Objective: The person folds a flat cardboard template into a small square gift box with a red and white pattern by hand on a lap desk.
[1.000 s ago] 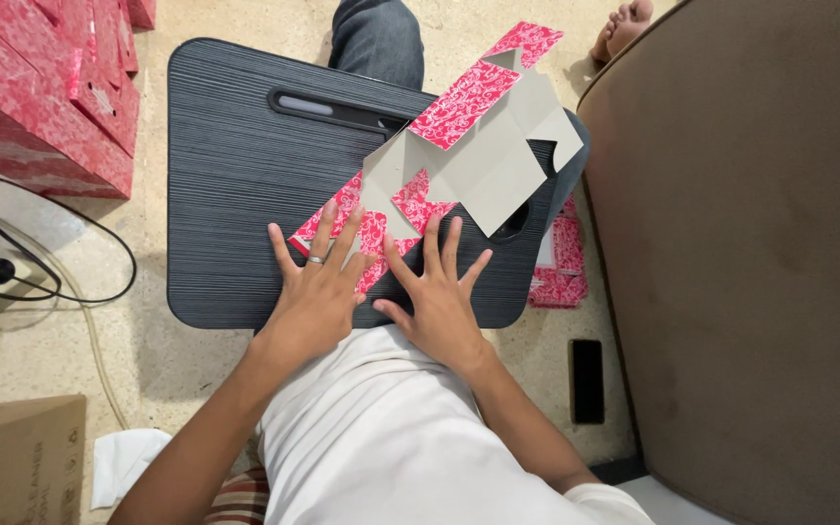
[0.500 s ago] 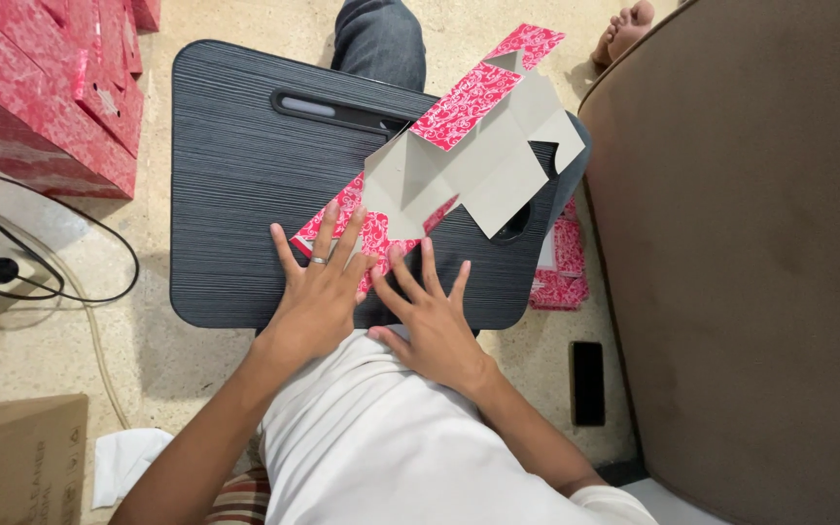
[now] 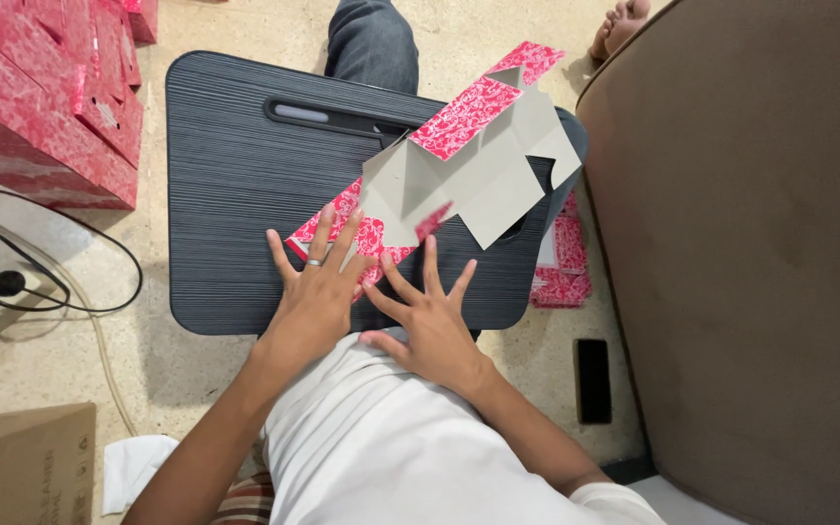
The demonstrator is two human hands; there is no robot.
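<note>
Two hands lie flat on a black lap desk [image 3: 226,194], seen from the head camera; that desk is the anchor for everything else. The left hand [image 3: 315,292] rests near the desk's near edge, fingers spread wide and holding nothing, a ring on one finger, fingertips pressing the near end of the box blank [image 3: 459,170]. The right hand [image 3: 430,316] lies just beside it, also splayed and grasping nothing; its palm now sits over the desk's near edge, against the white shirt [image 3: 410,447], with only the fingertips by the blank. A second ago that hand lay further up the desk, squarely on the red card; it has slid back toward the body, while the left has barely shifted. I judge a pressing stroke along a crease is ending, the left hand pinning the card.

The blank itself runs diagonally across the desk's right half; its grey inner panels stand partly raised, its red patterned flaps reach past the far right corner. Left of the desk stand stacked red boxes [image 3: 41,107]; a cable [image 3: 60,282] loops on the floor below them. Right of the desk lie more red flats [image 3: 564,262], a dark phone [image 3: 592,379] and a brown sofa [image 3: 760,253].
</note>
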